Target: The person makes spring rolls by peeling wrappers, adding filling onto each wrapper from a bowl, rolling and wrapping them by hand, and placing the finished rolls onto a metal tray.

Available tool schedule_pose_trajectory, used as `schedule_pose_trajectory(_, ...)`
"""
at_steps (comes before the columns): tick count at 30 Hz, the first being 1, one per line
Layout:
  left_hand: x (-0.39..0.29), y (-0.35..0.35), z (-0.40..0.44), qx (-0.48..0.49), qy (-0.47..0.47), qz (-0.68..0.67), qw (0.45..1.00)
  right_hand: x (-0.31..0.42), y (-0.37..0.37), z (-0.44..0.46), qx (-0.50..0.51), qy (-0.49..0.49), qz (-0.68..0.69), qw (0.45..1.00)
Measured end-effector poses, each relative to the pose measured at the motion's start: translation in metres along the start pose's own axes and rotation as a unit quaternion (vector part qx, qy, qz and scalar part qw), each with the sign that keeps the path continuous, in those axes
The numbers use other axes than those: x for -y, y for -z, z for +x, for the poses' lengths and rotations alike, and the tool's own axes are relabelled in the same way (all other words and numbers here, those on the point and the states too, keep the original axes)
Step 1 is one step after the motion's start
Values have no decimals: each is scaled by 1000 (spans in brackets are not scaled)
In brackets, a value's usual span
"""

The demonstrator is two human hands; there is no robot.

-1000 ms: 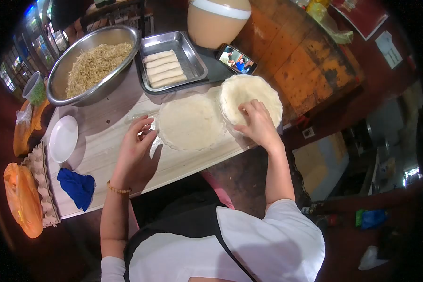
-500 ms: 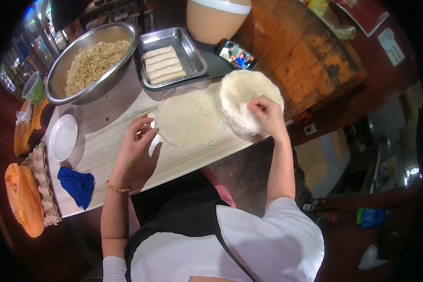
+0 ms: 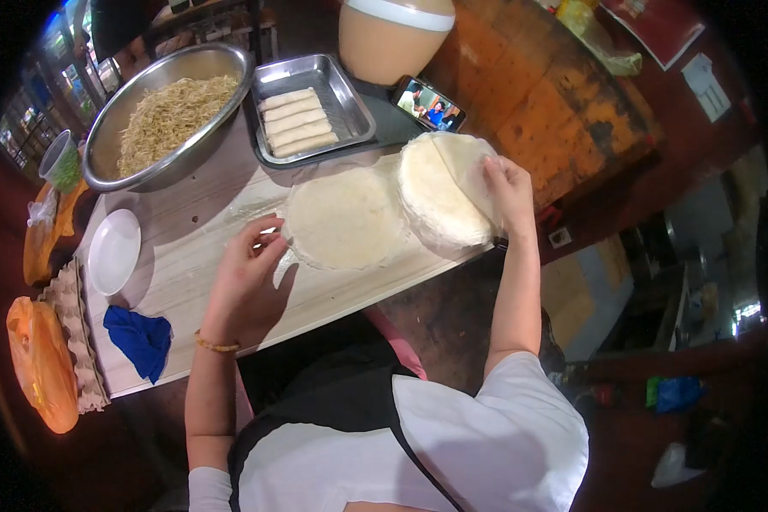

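Note:
My right hand (image 3: 510, 192) pinches the edge of a thin round wrapper (image 3: 467, 160) and peels it back from the stack of wrappers (image 3: 435, 196). A separate wrapper (image 3: 346, 217) lies flat on the table, left of the stack. Beside its left edge hovers my left hand (image 3: 252, 253), fingers curled but apart, holding nothing. Several pale rolls (image 3: 297, 122) lie side by side in a metal tray (image 3: 360, 128) beyond the flat wrapper.
A steel bowl (image 3: 98, 162) of noodle-like filling stands at the back left. Near it are a white plate (image 3: 114, 252), a blue cloth (image 3: 138, 341) and an orange bag (image 3: 40, 365). A phone (image 3: 429, 104) leans before a large tan container (image 3: 392, 43).
My right hand has moved right across the stack and now lifts a wrapper folded back from its top. My left hand has stayed nearly still.

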State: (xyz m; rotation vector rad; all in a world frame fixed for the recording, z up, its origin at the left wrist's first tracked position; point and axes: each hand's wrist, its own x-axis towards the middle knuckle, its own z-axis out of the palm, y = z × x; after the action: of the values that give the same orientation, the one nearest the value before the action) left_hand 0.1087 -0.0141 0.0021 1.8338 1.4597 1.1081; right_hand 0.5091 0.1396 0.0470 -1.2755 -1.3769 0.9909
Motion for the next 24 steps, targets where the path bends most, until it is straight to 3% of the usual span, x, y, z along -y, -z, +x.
schedule_pose_trajectory(2, -8, 0, -4, 16, -26, 33, 999, 32, -27, -18, 12, 104, -158, 982)
schedule_pose_trajectory(3, -9, 0, -7, 35, -52, 65, 996, 50, -39, -29, 15, 105, -157, 982)
schedule_pose_trajectory(5, -7, -4, -5, 49, -67, 58, 995, 82, -61, -49, 101, 159, -289, 938)
schedule_pose_trajectory(7, -20, -9, -7, 66, -164, 104, 979, 93, -77, -57, 154, 186, -216, 946)
schedule_pose_trajectory(9, -6, -20, -9, 54, -180, 47, 981, 103, -90, -61, 210, 211, -137, 945)
schedule_pose_trajectory(10, -1, -25, -5, 62, -19, -171, 983, 109, -95, -62, 218, 195, -87, 952)
schedule_pose_trajectory(11, 4, -27, -3, 61, 139, -380, 913, 113, -101, -62, 226, 178, -36, 957)
schedule_pose_trajectory(12, -9, -18, -3, 104, 99, -453, 880, 116, -109, -61, 245, 113, 40, 962)
schedule_pose_trajectory(13, -9, -9, -10, 95, 101, -451, 882, 110, -118, -56, 253, 113, 42, 960)
schedule_pose_trajectory(15, -5, 6, -25, 69, 220, -530, 816, 76, -136, -41, 273, -8, 152, 950)
schedule_pose_trajectory(16, -1, 10, -31, 43, 223, -537, 812, 53, -147, -38, 284, -35, 162, 945)
schedule_pose_trajectory(19, 28, 26, -51, -18, 253, -444, 859, 8, -180, -53, 304, -97, 117, 941)
schedule_pose_trajectory(21, 38, 37, -59, -43, 253, -460, 850, -14, -195, -58, 357, -69, 59, 930)
schedule_pose_trajectory(23, 71, 58, -60, -43, 212, -347, 913, -16, -209, -64, 405, -37, 3, 914)
schedule_pose_trajectory(24, 81, 68, -56, -54, 170, -226, 958, -10, -215, -68, 421, -35, -9, 906)
